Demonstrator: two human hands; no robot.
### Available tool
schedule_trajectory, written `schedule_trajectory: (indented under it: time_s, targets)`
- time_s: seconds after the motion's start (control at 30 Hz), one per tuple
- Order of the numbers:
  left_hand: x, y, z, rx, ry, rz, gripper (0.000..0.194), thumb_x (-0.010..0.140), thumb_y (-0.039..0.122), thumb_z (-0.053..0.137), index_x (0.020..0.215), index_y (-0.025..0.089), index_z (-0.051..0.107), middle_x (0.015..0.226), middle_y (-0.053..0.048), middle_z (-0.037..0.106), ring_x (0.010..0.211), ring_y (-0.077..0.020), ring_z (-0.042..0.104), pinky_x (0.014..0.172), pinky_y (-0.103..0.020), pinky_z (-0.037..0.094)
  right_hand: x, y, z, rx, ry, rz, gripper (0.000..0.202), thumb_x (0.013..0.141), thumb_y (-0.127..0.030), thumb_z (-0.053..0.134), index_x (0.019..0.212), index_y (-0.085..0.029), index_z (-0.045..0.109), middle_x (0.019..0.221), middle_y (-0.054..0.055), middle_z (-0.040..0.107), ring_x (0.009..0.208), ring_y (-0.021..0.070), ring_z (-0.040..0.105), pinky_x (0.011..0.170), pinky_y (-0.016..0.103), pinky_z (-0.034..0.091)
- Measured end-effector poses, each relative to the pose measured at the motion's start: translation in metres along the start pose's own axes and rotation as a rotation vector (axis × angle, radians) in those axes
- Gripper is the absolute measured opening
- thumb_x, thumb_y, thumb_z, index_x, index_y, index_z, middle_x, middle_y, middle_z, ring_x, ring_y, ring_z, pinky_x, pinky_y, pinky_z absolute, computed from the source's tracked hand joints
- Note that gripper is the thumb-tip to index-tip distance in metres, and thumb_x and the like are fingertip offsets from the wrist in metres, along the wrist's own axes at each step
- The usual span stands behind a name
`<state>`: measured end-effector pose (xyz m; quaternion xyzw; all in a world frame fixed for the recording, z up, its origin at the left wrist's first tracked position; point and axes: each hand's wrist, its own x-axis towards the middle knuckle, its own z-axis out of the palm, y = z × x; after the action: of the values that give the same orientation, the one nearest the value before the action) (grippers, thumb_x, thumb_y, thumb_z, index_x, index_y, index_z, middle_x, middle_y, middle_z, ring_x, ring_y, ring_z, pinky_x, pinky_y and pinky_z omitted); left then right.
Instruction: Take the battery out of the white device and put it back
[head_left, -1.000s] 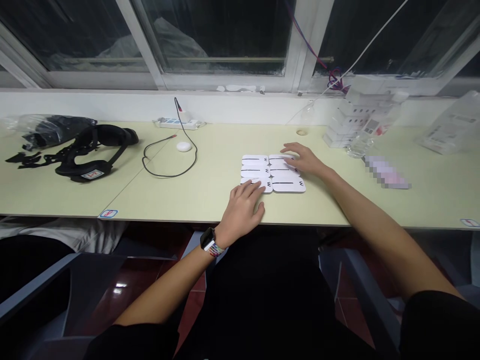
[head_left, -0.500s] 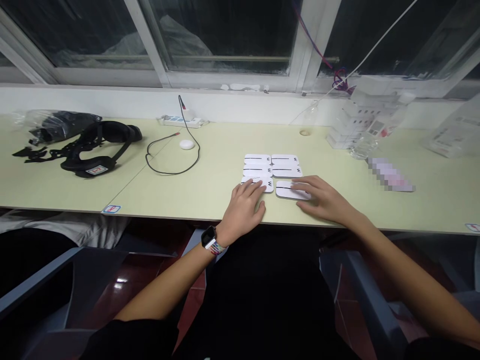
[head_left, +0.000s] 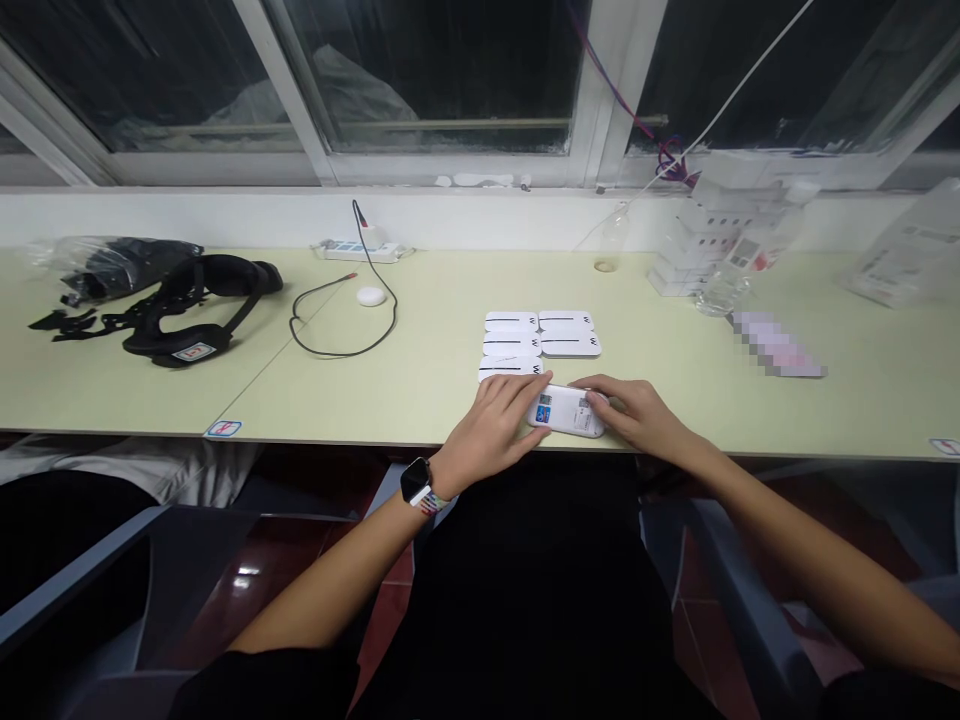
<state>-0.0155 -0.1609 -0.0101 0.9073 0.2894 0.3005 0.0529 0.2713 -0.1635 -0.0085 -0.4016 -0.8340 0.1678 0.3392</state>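
A flat white device with rounded corners (head_left: 564,416) is tilted up near the table's front edge, its labelled side with square codes and a blue sticker facing me. My left hand (head_left: 491,420), with a watch on its wrist, grips the left end between thumb and fingers. At the other end, my right hand (head_left: 637,412) holds it by the upper right corner. Just beyond lie several matching white devices (head_left: 570,341) in two columns, each with a black line and a W-like mark. My left fingers partly cover the nearest device of the left column (head_left: 510,367).
On the left are a black headset (head_left: 184,310), a black cable (head_left: 345,354), a small white round case (head_left: 371,296) and a power strip (head_left: 360,250). To the right stand a clear bottle (head_left: 727,285), stacked white boxes (head_left: 686,250) and a blurred pinkish object (head_left: 776,345).
The device under my right hand has been lifted and tipped so its labelled back faces me, and drawn toward the edge. My left hand has shifted right onto its left end.
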Motion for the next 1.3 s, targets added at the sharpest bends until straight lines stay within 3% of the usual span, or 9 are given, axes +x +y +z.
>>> schedule_trajectory:
  time_s: [0.13, 0.3, 0.53, 0.77, 0.87, 1.2, 1.3]
  targets:
    - [-0.001, -0.003, 0.002, -0.021, -0.015, -0.033, 0.064, 0.105, 0.044, 0.076, 0.16, 0.023, 0.053, 0.144, -0.015, 0.068, 0.132, -0.035, 0.06, 0.116, -0.053, 0.048, 0.005, 0.0, -0.007, -0.031, 0.024, -0.055, 0.027, 0.112, -0.035, 0.058, 0.129, -0.027, 0.078, 0.118, 0.01, 0.082, 0.102, 0.0273, 0.08, 0.087, 0.046, 0.069]
    - [0.0, -0.005, 0.006, 0.028, -0.008, -0.03, 0.053, 0.103, 0.044, 0.078, 0.148, 0.019, 0.064, 0.135, -0.013, 0.072, 0.126, -0.0334, 0.06, 0.117, -0.054, 0.043, 0.001, -0.006, -0.035, -0.079, -0.204, -0.24, 0.03, 0.104, -0.022, 0.064, 0.131, -0.027, 0.077, 0.136, 0.012, 0.075, 0.124, 0.028, 0.075, 0.104, 0.045, 0.065]
    - [0.002, -0.002, 0.004, 0.017, -0.025, -0.051, 0.054, 0.104, 0.041, 0.077, 0.151, 0.021, 0.061, 0.136, -0.011, 0.073, 0.126, -0.0319, 0.061, 0.12, -0.054, 0.039, 0.001, -0.014, -0.047, -0.415, -0.332, -0.417, 0.028, 0.106, -0.019, 0.063, 0.131, -0.019, 0.075, 0.134, 0.016, 0.077, 0.111, 0.0285, 0.08, 0.089, 0.041, 0.068]
    - [0.002, -0.003, 0.003, -0.033, -0.043, -0.097, 0.076, 0.103, 0.043, 0.077, 0.166, 0.018, 0.044, 0.135, -0.017, 0.066, 0.129, -0.0358, 0.058, 0.115, -0.054, 0.049, 0.009, -0.02, -0.043, -0.706, -0.422, -0.641, 0.027, 0.105, -0.006, 0.057, 0.127, -0.015, 0.07, 0.122, 0.019, 0.079, 0.106, 0.0288, 0.077, 0.076, 0.038, 0.065]
    - [0.002, -0.004, 0.003, -0.054, -0.046, -0.1, 0.08, 0.101, 0.041, 0.078, 0.168, 0.019, 0.04, 0.137, -0.017, 0.064, 0.13, -0.0369, 0.057, 0.115, -0.055, 0.05, 0.008, -0.019, -0.039, -0.758, -0.431, -0.675, 0.028, 0.105, -0.003, 0.056, 0.127, -0.015, 0.068, 0.119, 0.018, 0.078, 0.105, 0.0289, 0.076, 0.074, 0.037, 0.064]
    - [0.003, -0.004, 0.002, -0.117, -0.063, -0.137, 0.07, 0.1, 0.042, 0.08, 0.159, 0.023, 0.048, 0.143, -0.016, 0.062, 0.135, -0.0382, 0.055, 0.116, -0.058, 0.052, 0.005, -0.017, -0.035, -0.842, -0.341, -0.747, 0.034, 0.104, 0.004, 0.046, 0.129, -0.01, 0.065, 0.117, 0.021, 0.08, 0.107, 0.0307, 0.078, 0.077, 0.04, 0.068]
    - [0.003, -0.004, 0.002, -0.119, -0.061, -0.14, 0.071, 0.099, 0.042, 0.082, 0.158, 0.021, 0.048, 0.142, -0.017, 0.062, 0.134, -0.0384, 0.055, 0.116, -0.058, 0.052, 0.005, -0.018, -0.035, -0.76, -0.325, -0.703, 0.035, 0.104, 0.001, 0.048, 0.131, -0.012, 0.066, 0.12, 0.021, 0.08, 0.109, 0.0318, 0.078, 0.081, 0.043, 0.068]
